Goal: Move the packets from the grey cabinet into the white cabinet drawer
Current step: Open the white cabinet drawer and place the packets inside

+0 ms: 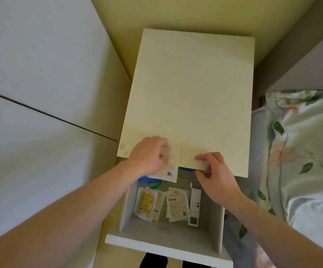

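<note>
The white cabinet (189, 89) stands below me with its drawer (168, 240) pulled open. My left hand (147, 157) holds a pale packet (169, 169) with a barcode over the cabinet's front edge, above the drawer's back. My right hand (215, 175) pinches the cabinet top's front edge beside it. Several packets lie flat in the drawer: one with a yellow sheet (146, 203) at the left, beige ones (177, 205) in the middle. The grey cabinet is out of view.
A white remote-like device (194, 206) lies at the drawer's right. Blue items (143, 179) and a green cord (155, 185) sit at the drawer's back. A bed with floral bedding (304, 151) is close on the right. White wardrobe doors (40, 93) stand left.
</note>
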Motion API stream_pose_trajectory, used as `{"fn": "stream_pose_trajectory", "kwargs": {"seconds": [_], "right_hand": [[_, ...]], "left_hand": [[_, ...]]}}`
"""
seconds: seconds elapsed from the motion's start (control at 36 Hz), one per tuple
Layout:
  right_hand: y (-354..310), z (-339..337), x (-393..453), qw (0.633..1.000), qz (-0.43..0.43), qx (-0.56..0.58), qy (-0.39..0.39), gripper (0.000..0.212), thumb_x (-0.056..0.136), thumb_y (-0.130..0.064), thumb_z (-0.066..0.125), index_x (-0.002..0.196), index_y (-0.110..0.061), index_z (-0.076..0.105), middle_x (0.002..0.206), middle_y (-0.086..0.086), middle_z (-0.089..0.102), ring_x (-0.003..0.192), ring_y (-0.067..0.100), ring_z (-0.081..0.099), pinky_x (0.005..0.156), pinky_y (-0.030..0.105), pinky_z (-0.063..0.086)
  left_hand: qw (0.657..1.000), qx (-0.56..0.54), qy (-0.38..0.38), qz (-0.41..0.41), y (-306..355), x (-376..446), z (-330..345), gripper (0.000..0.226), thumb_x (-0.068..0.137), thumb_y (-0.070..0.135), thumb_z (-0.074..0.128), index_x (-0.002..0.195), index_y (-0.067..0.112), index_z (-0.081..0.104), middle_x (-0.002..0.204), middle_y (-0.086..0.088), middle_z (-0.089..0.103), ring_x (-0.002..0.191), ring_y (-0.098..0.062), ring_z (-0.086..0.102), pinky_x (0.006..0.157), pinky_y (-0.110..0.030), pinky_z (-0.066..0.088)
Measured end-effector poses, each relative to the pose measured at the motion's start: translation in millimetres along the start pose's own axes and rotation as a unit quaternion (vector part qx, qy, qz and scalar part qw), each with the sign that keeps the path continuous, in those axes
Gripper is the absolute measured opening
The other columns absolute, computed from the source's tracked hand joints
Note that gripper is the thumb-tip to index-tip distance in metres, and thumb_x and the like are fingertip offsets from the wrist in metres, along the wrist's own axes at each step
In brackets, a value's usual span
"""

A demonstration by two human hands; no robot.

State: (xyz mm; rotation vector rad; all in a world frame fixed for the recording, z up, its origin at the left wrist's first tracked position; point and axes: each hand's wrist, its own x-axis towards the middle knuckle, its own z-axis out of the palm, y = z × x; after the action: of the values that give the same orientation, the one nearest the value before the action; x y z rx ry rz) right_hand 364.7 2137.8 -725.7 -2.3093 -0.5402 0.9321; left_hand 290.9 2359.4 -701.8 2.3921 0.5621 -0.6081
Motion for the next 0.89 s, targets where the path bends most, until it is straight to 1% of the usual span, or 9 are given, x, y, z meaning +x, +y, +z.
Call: {"fn": "stream_pose_trajectory", "kwargs": {"seconds": [0.06, 0.11, 0.22, 0.31, 0.39, 0.53, 0.61, 0.81, 0.89], "right_hand": [[1, 2, -6, 0.998, -0.024, -0.053, -0.014, 0.05, 0.093, -0.023, 0.064, 0.138, -0.033, 0.044, 0.132, -0.016, 0.031, 0.106, 0.006, 0.052, 0.093, 0.027, 0.053], [2, 8, -17, 0.989, -0.06, -0.133, -0.031, 0.065, 0.09, -0.024, 0.064, 0.146, -0.035, 0.033, 0.144, -0.011, 0.023, 0.128, 0.014, 0.034, 0.107, 0.033, 0.044], [6, 17, -36, 0.969, -0.081, -0.229, -0.038, 0.078, 0.09, -0.027, 0.06, 0.154, -0.035, 0.017, 0.159, -0.005, 0.011, 0.142, 0.021, 0.013, 0.119, 0.045, 0.029], [10, 15, -37, 0.973, -0.065, -0.22, -0.016, 0.081, 0.089, -0.028, 0.062, 0.157, -0.032, 0.017, 0.163, -0.004, 0.003, 0.15, 0.022, 0.001, 0.122, 0.05, 0.022], [15, 11, -35, 0.975, -0.04, -0.219, -0.004, 0.084, 0.091, -0.029, 0.062, 0.159, -0.031, 0.011, 0.165, -0.008, -0.009, 0.153, 0.016, -0.012, 0.122, 0.045, 0.018], [19, 17, -34, 0.968, -0.029, -0.247, -0.029, 0.097, 0.091, -0.031, 0.061, 0.159, -0.031, -0.008, 0.162, -0.01, -0.03, 0.148, 0.011, -0.032, 0.122, 0.043, 0.012], [18, 22, -35, 0.966, -0.023, -0.255, -0.036, 0.103, 0.091, -0.03, 0.061, 0.157, -0.031, -0.018, 0.159, -0.009, -0.039, 0.146, 0.014, -0.037, 0.121, 0.044, 0.01], [17, 32, -34, 0.969, -0.009, -0.246, -0.031, 0.111, 0.089, -0.03, 0.066, 0.155, -0.031, -0.023, 0.156, -0.004, -0.044, 0.144, 0.02, -0.04, 0.124, 0.056, 0.016], [15, 34, -34, 0.968, -0.008, -0.249, -0.034, 0.109, 0.091, -0.035, 0.063, 0.155, -0.028, -0.025, 0.155, -0.002, -0.046, 0.144, 0.022, -0.042, 0.123, 0.057, 0.016]], "left_hand": [[0.999, -0.022, -0.033, 0.023, -5, -25, 14, 0.005, 0.097, 0.028, 0.063, 0.101, 0.032, 0.064, 0.098, 0.016, 0.061, 0.091, -0.005, 0.059, 0.075, -0.017, 0.041], [0.997, -0.033, -0.067, 0.017, -14, -50, 32, 0.009, 0.098, 0.028, 0.061, 0.096, 0.036, 0.064, 0.093, 0.019, 0.059, 0.09, -0.004, 0.06, 0.073, -0.016, 0.042], [0.991, -0.004, -0.128, -0.046, -41, -83, 70, 0.027, 0.098, 0.026, 0.06, 0.124, 0.032, 0.066, 0.116, 0.012, 0.064, 0.103, -0.011, 0.064, 0.084, -0.028, 0.056], [0.983, 0.059, -0.16, -0.075, -61, -88, 95, 0.024, 0.099, 0.021, 0.058, 0.12, 0.027, 0.066, 0.119, 0.004, 0.067, 0.102, -0.015, 0.064, 0.083, -0.03, 0.055], [0.969, 0.135, -0.176, -0.107, -73, -82, 114, 0.025, 0.091, 0.013, 0.063, 0.115, 0.021, 0.066, 0.115, -0.004, 0.069, 0.103, -0.022, 0.065, 0.083, -0.035, 0.054], [0.962, 0.206, -0.151, -0.102, -70, -52, 137, 0.04, 0.084, 0.025, 0.077, 0.121, 0.023, 0.064, 0.113, -0.002, 0.069, 0.099, -0.02, 0.069, 0.079, -0.034, 0.056], [0.957, 0.227, -0.158, -0.088, -63, -41, 148, 0.021, 0.092, 0.017, 0.067, 0.113, 0.017, 0.067, 0.11, -0.005, 0.069, 0.095, -0.021, 0.067, 0.082, -0.036, 0.056], [0.944, 0.252, -0.186, -0.104, -68, -42, 165, 0.031, 0.098, 0.009, 0.053, 0.129, 0.006, 0.057, 0.131, -0.014, 0.059, 0.121, -0.027, 0.052, 0.097, -0.038, 0.047], [0.942, 0.245, -0.207, -0.097, -79, -54, 173, 0.054, 0.096, 0.008, 0.055, 0.148, 0.008, 0.039, 0.153, -0.015, 0.038, 0.14, -0.031, 0.037, 0.112, -0.042, 0.041]]}}
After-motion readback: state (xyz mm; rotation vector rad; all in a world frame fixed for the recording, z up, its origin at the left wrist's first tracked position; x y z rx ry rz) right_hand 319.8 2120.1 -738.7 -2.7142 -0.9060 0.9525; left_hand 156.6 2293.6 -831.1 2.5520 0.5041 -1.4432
